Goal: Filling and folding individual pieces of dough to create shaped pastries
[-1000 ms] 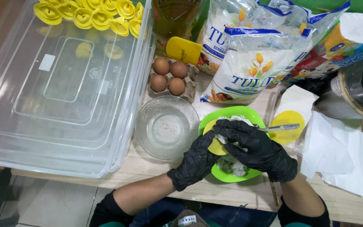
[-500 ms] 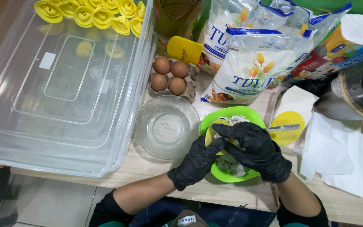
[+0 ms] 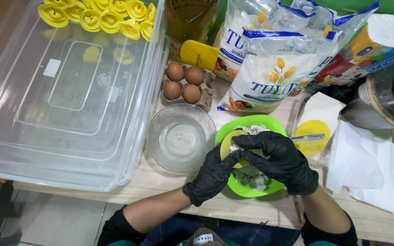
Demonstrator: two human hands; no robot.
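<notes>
Pinching thin yellow dough round [image 3: 231,146], gloved hands [image 3: 251,164]

Both hands wore black gloves and met close together in front of the body, the bare forearms reaching up from the bottom of the view and converging. The left hand [image 3: 213,175] was cupped with its palm turned up and inward, its fingers [image 3: 228,160] curled toward the other hand. The right hand [image 3: 279,161] lay arched above and slightly ahead of it, knuckles up, wrist bent down, its fingers [image 3: 247,139] spread and hooked leftward so that their tips touched the left hand's fingertips.
</notes>
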